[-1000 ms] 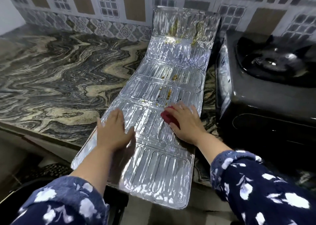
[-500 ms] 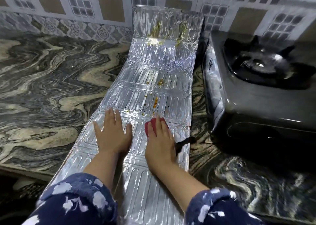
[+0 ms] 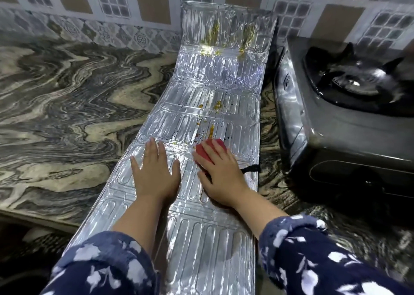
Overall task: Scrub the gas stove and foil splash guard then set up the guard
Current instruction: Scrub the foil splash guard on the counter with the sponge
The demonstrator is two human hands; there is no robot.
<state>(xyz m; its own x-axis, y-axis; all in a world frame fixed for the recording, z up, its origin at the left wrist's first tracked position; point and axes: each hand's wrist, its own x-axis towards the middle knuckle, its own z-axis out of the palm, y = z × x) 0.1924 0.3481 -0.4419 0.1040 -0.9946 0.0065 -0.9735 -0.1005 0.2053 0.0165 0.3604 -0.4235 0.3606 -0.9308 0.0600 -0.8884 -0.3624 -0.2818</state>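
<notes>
Both hands work the foil splash guard (image 3: pixel 201 238): left hand (image 3: pixel 155 172) spread flat to pin it, right hand (image 3: pixel 220 173) pressing a red scrubber (image 3: pixel 207 150) toward stains at 12 o'clock

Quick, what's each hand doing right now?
Left hand: open, flat on the foil splash guard.
Right hand: presses the red scrubber onto the guard.
</notes>
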